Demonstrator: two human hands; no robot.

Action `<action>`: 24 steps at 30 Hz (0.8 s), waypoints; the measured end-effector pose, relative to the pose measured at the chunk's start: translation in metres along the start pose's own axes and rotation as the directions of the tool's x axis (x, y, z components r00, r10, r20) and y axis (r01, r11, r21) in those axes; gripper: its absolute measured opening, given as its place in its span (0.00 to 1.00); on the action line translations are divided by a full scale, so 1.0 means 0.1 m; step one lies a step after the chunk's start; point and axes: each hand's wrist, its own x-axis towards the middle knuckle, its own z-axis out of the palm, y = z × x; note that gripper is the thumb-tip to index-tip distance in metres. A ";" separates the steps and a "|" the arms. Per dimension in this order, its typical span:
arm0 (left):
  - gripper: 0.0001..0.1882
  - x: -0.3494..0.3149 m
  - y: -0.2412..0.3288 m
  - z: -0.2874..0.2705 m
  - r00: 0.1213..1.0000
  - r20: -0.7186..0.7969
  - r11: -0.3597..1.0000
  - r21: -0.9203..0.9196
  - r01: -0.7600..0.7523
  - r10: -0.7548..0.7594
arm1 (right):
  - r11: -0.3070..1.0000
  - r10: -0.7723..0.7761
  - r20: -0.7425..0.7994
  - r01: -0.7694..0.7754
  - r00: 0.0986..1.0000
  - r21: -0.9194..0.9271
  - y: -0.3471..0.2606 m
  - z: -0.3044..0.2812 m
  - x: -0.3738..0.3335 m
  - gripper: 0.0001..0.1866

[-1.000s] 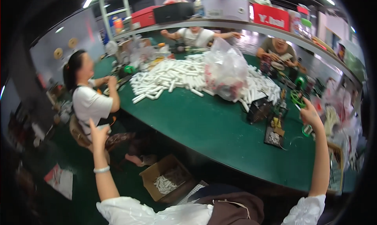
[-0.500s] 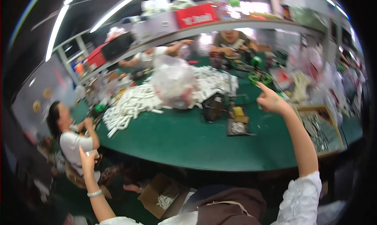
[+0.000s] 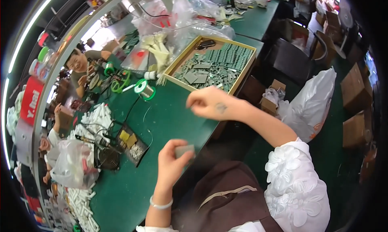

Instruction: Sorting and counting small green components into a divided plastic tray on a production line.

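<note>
My left hand (image 3: 171, 161), with a white bracelet at the wrist, is raised over the near edge of the green table. A small flat grey piece (image 3: 184, 151) is pinched between its thumb and fingers. My right hand (image 3: 214, 103) hovers just in front of a yellow-rimmed tray (image 3: 180, 84). Its fingers are curled in, and whatever they hold, if anything, is hidden. Green circuit boards (image 3: 232, 56) in rows and loose grey flat pieces (image 3: 197, 77) fill the tray.
A green-rimmed solder wire spool (image 3: 144, 89) stands on the green table (image 3: 169, 114). Nearby are a soldering stand (image 3: 106, 155), a small dark tray (image 3: 137, 151), white tubes (image 3: 83, 207) and a plastic bag (image 3: 74, 163). A co-worker (image 3: 81, 66) sits across. A white sack (image 3: 313, 102) stands at right.
My view has swung right toward the tray. Both hands, wide apart with index fingers stretched out before, are now close together; the right one's fingers have curled in.
</note>
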 end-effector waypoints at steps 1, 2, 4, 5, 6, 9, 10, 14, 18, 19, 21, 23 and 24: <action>0.17 0.17 -0.01 0.10 1.000 0.021 0.999 -0.045 -0.008 0.009 | 0.998 0.065 -0.094 -0.065 0.994 0.000 0.14 -0.13 -0.05 0.09; 0.13 0.33 0.01 0.16 0.999 0.037 0.996 -0.092 -0.015 0.019 | 0.988 0.149 -0.140 -0.144 0.979 0.047 0.27 -0.27 -0.06 0.08; 0.11 0.62 0.08 0.31 0.999 0.012 0.980 -0.194 -0.045 0.048 | 0.975 0.223 -0.182 -0.223 0.958 0.019 0.44 -0.52 -0.12 0.09; 0.10 0.75 0.13 0.40 0.999 -0.003 0.965 -0.258 -0.048 0.049 | 0.964 0.259 -0.195 -0.264 0.946 -0.001 0.48 -0.59 -0.14 0.09; 0.10 0.89 0.14 0.47 0.999 0.005 0.960 -0.277 -0.041 0.045 | 0.975 0.163 -0.204 -0.189 0.965 -0.113 0.53 -0.60 -0.16 0.10; 0.10 1.27 0.15 0.66 0.995 0.000 0.913 -0.398 -0.091 0.099 | 0.883 -0.167 -0.294 0.010 0.941 -0.469 0.63 -0.60 -0.12 0.11; 0.10 1.36 0.16 0.66 0.994 -0.014 0.908 -0.408 -0.101 0.104 | 0.979 0.073 -0.283 -0.123 0.956 -0.163 0.48 -0.57 -0.07 0.12; 0.11 1.58 0.26 0.77 0.991 -0.014 0.911 -0.393 -0.127 0.132 | 0.937 0.322 -0.145 -0.293 0.935 0.192 0.40 -0.51 -0.01 0.11; 0.12 1.68 0.33 0.79 0.986 -0.032 0.932 -0.320 -0.168 0.166 | 0.938 0.336 -0.259 -0.297 0.905 0.179 0.44 -0.45 0.07 0.09; 0.12 1.68 0.35 0.81 0.985 -0.038 0.939 -0.299 -0.171 0.168 | 0.937 0.338 -0.258 -0.300 0.905 0.177 0.46 -0.44 0.07 0.09; 0.12 1.70 0.32 0.82 0.980 -0.058 0.948 -0.251 -0.197 0.189 | 0.962 0.272 -0.323 -0.252 0.906 0.104 0.51 -0.42 0.07 0.08; 0.11 1.73 0.28 0.83 0.974 -0.077 0.955 -0.196 -0.224 0.213 | 0.967 0.256 -0.357 -0.240 0.898 0.088 0.49 -0.36 0.09 0.08; 0.11 1.75 0.25 0.84 0.970 -0.108 0.964 -0.129 -0.231 0.217 | 0.970 0.241 -0.386 -0.232 0.890 0.070 0.50 -0.35 0.09 0.08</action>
